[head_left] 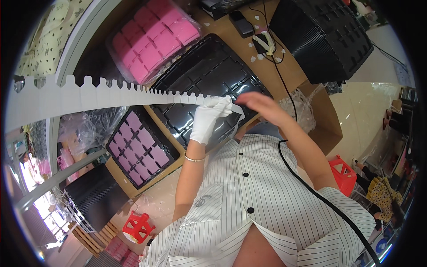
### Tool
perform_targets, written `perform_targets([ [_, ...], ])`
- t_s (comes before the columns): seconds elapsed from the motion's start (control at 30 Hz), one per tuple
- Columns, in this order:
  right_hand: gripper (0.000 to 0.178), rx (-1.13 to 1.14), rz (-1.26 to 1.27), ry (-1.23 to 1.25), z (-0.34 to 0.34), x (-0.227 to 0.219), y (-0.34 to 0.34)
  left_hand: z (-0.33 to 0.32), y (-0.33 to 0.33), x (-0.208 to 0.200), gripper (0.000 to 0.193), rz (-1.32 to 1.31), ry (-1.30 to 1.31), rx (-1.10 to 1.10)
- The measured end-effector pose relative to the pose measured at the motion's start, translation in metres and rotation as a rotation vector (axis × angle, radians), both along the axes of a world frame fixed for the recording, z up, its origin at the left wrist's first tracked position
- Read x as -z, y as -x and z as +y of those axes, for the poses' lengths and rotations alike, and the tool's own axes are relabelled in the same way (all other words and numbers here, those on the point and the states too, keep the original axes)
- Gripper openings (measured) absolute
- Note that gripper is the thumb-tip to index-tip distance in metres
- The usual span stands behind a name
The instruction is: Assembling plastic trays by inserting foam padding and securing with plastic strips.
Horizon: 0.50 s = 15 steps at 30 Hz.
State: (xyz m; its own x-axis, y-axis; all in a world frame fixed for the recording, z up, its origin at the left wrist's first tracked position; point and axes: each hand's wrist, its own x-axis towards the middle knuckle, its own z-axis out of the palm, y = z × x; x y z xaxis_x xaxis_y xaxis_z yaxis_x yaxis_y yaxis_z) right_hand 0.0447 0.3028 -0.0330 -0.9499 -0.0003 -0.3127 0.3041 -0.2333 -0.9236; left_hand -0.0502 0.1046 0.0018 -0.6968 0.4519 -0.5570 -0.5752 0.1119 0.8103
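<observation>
A long white strip (102,95) with a toothed upper edge runs in from the far left. My left hand (208,118), in a white glove, is closed on the strip's right end. A small white piece shows just past the gloved fingers. My bare right hand (261,107) is beside them, fingers stretched out to the left and smeared by motion; it holds nothing that I can see. Under both hands lies a shiny black plastic tray (213,60) with cross-shaped ridges.
Pink moulded trays (155,38) in clear wrap lie behind the strip. A black tray with purple blocks (140,149) is at left. Stacked black trays (322,38) rise at right. A phone-like black device (241,24) and a cable are at the back. Red stools (138,227) stand below.
</observation>
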Motion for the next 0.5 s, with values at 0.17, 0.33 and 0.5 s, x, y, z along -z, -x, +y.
perform_targets([
  [0.17, 0.017, -0.173, -0.125, 0.212, 0.005, 0.017, 0.007, -0.007, 0.023, 0.005, 0.015, 0.079, -0.063, 0.103],
  [0.33, 0.013, -0.064, 0.457, -0.764, 0.037, 0.007, 0.006, -0.005, 0.047, 0.039, 0.014, 0.234, -0.057, 0.279],
  [0.5, 0.023, -0.432, 0.912, -1.334, 0.060, 0.023, 0.012, 0.010, 0.069, 0.055, 0.011, 0.781, 0.071, 0.649],
])
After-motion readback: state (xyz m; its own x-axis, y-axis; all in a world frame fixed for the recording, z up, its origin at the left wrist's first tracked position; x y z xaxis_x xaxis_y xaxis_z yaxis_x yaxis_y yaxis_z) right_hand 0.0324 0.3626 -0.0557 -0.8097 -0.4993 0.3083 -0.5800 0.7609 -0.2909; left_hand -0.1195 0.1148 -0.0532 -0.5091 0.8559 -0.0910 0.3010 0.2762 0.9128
